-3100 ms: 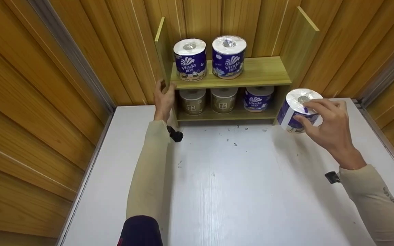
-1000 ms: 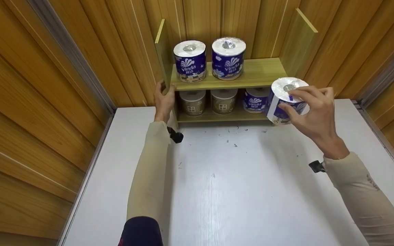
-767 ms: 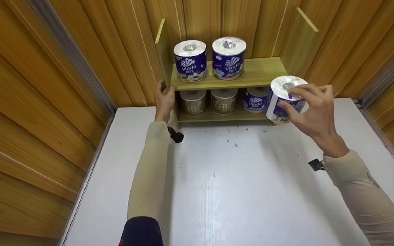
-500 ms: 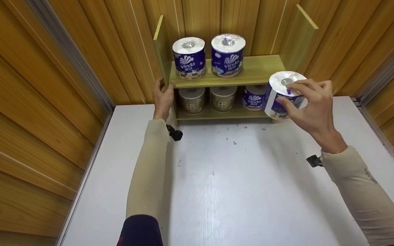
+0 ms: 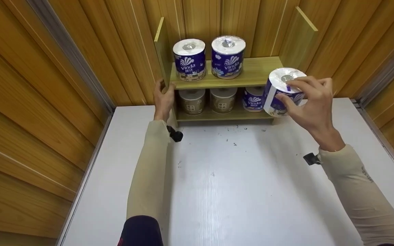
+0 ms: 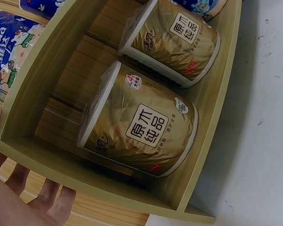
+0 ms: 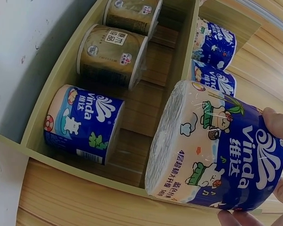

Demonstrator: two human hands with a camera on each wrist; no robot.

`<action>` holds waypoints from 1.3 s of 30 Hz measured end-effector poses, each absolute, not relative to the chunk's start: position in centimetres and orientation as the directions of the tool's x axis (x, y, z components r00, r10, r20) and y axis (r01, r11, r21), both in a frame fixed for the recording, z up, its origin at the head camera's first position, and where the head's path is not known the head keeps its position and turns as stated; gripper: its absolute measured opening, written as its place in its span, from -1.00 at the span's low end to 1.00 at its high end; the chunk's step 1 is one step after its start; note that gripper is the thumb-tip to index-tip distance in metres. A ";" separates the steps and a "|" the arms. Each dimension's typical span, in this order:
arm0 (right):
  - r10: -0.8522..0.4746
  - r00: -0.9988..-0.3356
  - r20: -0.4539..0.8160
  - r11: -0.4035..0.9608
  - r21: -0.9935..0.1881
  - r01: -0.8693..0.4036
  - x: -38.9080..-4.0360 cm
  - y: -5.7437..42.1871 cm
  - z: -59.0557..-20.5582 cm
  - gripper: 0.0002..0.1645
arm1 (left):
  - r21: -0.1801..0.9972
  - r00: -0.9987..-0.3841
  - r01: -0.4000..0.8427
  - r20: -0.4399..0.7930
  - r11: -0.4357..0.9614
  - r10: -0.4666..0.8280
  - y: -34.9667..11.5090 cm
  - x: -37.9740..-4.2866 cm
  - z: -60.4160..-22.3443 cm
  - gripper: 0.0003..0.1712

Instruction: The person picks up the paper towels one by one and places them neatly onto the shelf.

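Observation:
My right hand [image 5: 315,102] pinches a blue-and-white Vinda toilet roll [image 5: 276,85] by its upper part, thumb on the near side and fingers over the top. The roll hangs in the air, slightly tilted, before the right end of the two-tier wooden shelf [image 5: 262,70]. In the right wrist view, its printed wrapper [image 7: 221,150] faces the camera. My left hand [image 5: 163,101] grips the shelf's left side panel [image 6: 42,165], fingers outside it. Two blue rolls stand on the upper tier, a left one [image 5: 189,63] and a middle one [image 5: 228,61].
On the lower tier are two gold toilet rolls, one at left [image 5: 192,102] and one in the middle [image 5: 222,101], with a blue roll [image 5: 252,100] at right. The upright right side panel [image 5: 298,41] rises beyond the held roll. A white table [image 5: 217,184] lies in front; wood-panelled walls [image 5: 46,85] surround it.
My right hand has carried the roll left and upward, from beside the shelf's right end to in front of it, near upper-board height. My left hand stays on the side panel.

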State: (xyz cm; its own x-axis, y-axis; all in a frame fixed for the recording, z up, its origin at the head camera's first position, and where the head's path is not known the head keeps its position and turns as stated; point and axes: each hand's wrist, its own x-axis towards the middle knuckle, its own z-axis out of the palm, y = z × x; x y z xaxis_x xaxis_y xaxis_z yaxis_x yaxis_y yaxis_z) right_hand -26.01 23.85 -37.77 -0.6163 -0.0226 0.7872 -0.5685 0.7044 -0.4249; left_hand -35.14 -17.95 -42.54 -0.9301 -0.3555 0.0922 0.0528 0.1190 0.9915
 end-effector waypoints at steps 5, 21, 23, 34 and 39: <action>0.000 -0.625 0.781 0.700 -0.446 -0.557 -26.0 23.6 -37.4 -0.55 | 0.988 -0.927 0.082 0.125 0.132 -0.353 -17.9 -35.1 -42.6 -0.49; -0.005 -0.635 0.772 0.704 -0.448 -0.550 -26.6 23.2 -36.9 -0.53 | 0.991 -0.925 0.080 0.114 0.108 -0.362 -17.9 -35.2 -42.7 -0.47; 0.002 -0.635 0.772 0.700 -0.454 -0.551 -26.7 23.1 -36.8 -0.54 | 0.992 -0.927 0.078 0.110 0.103 -0.359 -17.9 -35.2 -42.7 -0.44; 0.026 -0.637 0.770 0.693 -0.473 -0.544 -27.0 22.6 -36.4 -0.54 | 0.994 -0.933 0.046 0.077 0.095 -0.351 -18.0 -35.2 -42.5 -0.40; 0.024 -0.627 0.779 0.691 -0.466 -0.553 -27.2 22.1 -36.0 -0.55 | 0.994 -0.932 0.043 0.075 0.095 -0.355 -18.0 -35.2 -42.6 -0.37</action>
State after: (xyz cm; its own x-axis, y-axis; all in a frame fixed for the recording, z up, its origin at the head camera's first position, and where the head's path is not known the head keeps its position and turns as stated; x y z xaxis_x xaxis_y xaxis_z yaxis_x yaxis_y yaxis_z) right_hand -27.17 22.12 -36.03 -0.6272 0.0235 0.7785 -0.5526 0.6910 -0.4660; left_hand -35.20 -18.02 -42.63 -0.9320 -0.3546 0.0747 0.0434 0.0954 0.9945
